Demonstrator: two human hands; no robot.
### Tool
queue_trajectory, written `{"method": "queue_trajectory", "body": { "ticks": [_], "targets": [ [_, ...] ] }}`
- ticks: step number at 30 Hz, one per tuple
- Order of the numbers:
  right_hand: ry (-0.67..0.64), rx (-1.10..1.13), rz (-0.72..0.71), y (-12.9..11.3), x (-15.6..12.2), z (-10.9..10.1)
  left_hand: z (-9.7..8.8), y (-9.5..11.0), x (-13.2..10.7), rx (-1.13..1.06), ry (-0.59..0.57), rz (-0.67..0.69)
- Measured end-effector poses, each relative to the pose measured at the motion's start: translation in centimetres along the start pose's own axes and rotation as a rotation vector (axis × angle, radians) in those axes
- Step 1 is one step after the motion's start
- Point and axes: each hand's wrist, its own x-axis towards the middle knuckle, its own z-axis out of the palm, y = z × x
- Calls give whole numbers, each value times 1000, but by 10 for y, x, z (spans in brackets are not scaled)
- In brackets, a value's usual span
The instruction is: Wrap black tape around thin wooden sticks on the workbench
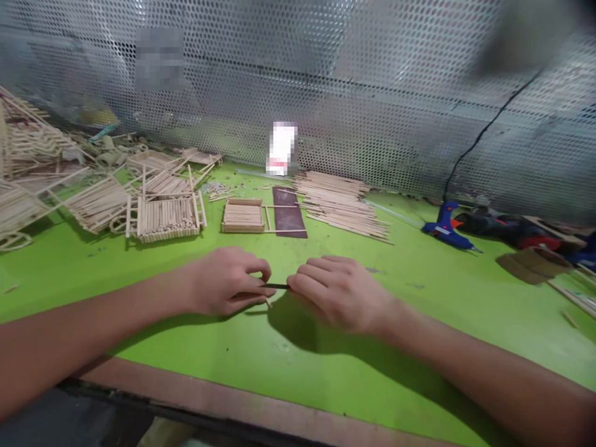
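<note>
My left hand (231, 279) is closed low over the green table (242, 347), with a short piece of wooden stick (269, 303) showing under its fingertips. A thin dark strip (278, 286), maybe a blade, spans the gap between my two hands. Its far end runs into the closed fingers of my right hand (333, 292); its other end touches the fingers of my left hand. What kind of tool it belongs to is hidden by my right hand. Just beyond my hands lies a small frame of wooden sticks (243, 216), its two long rails reaching over a dark brown sheet (289, 213).
A pile of thin wooden sticks (344, 202) lies behind my right hand. Farther right is a blue glue gun (447, 228) with a black cord, near a tape roll (533, 264). Several stick-built carts (165, 217) crowd the left. A perforated metal screen (326, 93) closes the back.
</note>
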Motion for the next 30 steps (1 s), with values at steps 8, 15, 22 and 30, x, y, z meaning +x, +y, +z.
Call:
{"method": "queue_trajectory", "body": {
  "ticks": [8, 15, 22, 30],
  "targets": [
    [-121, -3, 330, 31, 0, 6, 4, 8, 5, 67, 114, 62],
    [-205, -9, 409, 36, -2, 12, -14, 11, 7, 21, 346, -2],
    [-179, 2, 402, 35, -3, 14, -22, 9, 6, 56, 506, 2],
    [-175, 7, 429, 37, -4, 18, -22, 8, 8, 44, 552, 34]
  ]
}}
